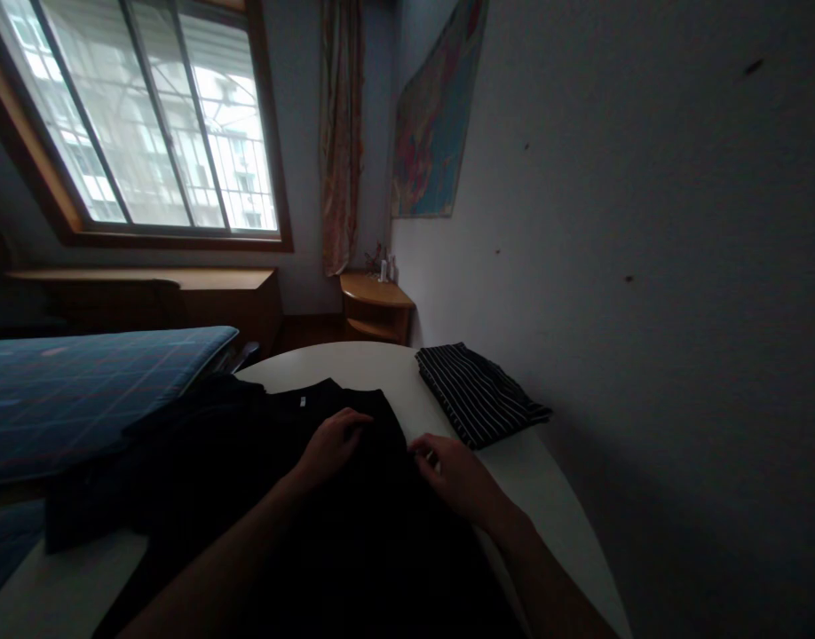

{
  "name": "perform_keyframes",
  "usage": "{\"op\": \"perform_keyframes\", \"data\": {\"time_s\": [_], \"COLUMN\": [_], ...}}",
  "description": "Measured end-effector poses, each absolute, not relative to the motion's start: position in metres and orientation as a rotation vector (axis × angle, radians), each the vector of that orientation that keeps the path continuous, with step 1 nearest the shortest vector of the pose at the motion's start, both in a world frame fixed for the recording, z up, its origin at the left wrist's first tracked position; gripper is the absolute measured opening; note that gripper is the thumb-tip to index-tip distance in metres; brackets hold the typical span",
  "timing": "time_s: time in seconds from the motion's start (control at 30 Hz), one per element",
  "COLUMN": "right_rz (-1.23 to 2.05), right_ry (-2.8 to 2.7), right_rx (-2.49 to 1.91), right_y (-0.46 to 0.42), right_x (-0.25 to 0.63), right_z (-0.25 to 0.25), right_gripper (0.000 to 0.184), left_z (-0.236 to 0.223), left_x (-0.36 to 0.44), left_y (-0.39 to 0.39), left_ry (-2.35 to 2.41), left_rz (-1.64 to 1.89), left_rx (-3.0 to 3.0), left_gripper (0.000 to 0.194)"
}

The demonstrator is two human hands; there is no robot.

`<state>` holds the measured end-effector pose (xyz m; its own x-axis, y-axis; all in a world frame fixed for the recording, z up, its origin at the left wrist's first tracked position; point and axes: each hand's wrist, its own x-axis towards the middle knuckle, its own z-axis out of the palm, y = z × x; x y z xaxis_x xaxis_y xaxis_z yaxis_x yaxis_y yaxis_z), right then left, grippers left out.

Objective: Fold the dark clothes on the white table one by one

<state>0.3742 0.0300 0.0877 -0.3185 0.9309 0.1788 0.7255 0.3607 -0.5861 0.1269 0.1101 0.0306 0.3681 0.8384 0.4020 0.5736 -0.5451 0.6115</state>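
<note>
A black shirt (354, 532) lies spread over the round white table (341, 357), with a small white label (302, 402) near its far edge. My left hand (331, 444) is on the upper part of the shirt, its fingers bent and pinching the dark cloth. At the shirt's right edge, my right hand (454, 470) has thumb and forefinger closed on the fabric. Folds in the cloth are hard to make out in the dim light. Just beyond my right hand lies a folded black garment with white stripes (478, 390).
A bed or mattress with a blue checked cover (101, 382) stands to the left, close to the table. The wall (647, 355) runs along the right side. Farther back are a wooden desk (227, 280), a corner shelf (374, 288) and a window (161, 124).
</note>
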Motion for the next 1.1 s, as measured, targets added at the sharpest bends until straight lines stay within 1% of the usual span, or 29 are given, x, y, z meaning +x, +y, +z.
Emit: {"op": "perform_keyframes", "data": {"time_s": [0.07,0.17,0.3,0.4,0.47,0.57,0.6,0.67,0.77,0.87,0.9,0.97,1.1], "right_rz": [0.586,0.724,0.777,0.816,0.789,0.637,0.574,0.447,0.343,0.386,0.428,0.516,0.584], "right_ry": [-2.093,-2.140,-2.195,-2.216,-2.241,-2.276,-2.280,-2.274,-2.296,-2.402,-2.449,-2.520,-2.546], "right_rx": [-1.526,-1.569,-1.611,-1.587,-1.589,-1.672,-1.703,-1.702,-1.502,-1.356,-1.356,-1.391,-1.470], "right_y": [0.031,0.030,0.027,0.028,0.029,0.030,0.030,0.030,0.030,0.028,0.027,0.026,0.025], "right_x": [0.385,0.398,0.403,0.404,0.405,0.404,0.402,0.396,0.383,0.373,0.372,0.370,0.371], "right_z": [0.091,0.094,0.093,0.089,0.088,0.087,0.088,0.088,0.085,0.077,0.074,0.070,0.065], "right_gripper": [0.021,0.019,0.027,0.026,0.021,0.011,0.011,0.021,0.026,0.052,0.056,0.057,0.056], "left_z": [0.028,0.026,0.026,0.026,0.026,0.028,0.029,0.030,0.029,0.028,0.027,0.027,0.026], "left_x": [0.125,0.126,0.128,0.128,0.128,0.129,0.129,0.129,0.129,0.130,0.131,0.136,0.152], "left_y": [0.113,0.113,0.109,0.105,0.103,0.099,0.098,0.097,0.097,0.103,0.106,0.113,0.134], "left_ry": [1.312,1.354,1.322,1.309,1.272,1.258,1.276,1.311,1.312,1.287,1.294,1.329,1.322], "left_rz": [1.035,1.001,0.902,0.839,0.733,0.516,0.470,0.425,0.420,0.417,0.419,0.430,0.423], "left_rx": [2.223,2.268,2.407,2.506,2.582,2.645,2.647,2.640,2.635,2.621,2.609,2.583,2.614], "left_gripper": [0.026,0.026,0.031,0.043,0.051,0.051,0.051,0.056,0.065,0.065,0.063,0.058,0.058]}}
